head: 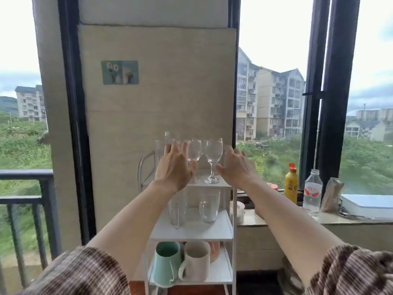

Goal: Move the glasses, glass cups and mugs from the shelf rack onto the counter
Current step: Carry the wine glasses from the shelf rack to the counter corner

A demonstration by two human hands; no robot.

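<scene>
A white three-tier shelf rack stands against the wall. Its top tier holds clear wine glasses: one at the right, another behind my left hand, and more glass partly hidden at the left. My left hand reaches over the top tier with fingers spread, holding nothing. My right hand is open just right of the right wine glass, its thumb close to the stem. The middle tier carries two clear glass cups with handles. On the bottom tier stand a green mug, a cream mug and an orange one behind.
To the right runs a stone counter under the window. On it stand a white round container, a yellow bottle, a clear water bottle, a brown packet and a white tray. A black railing is at the left.
</scene>
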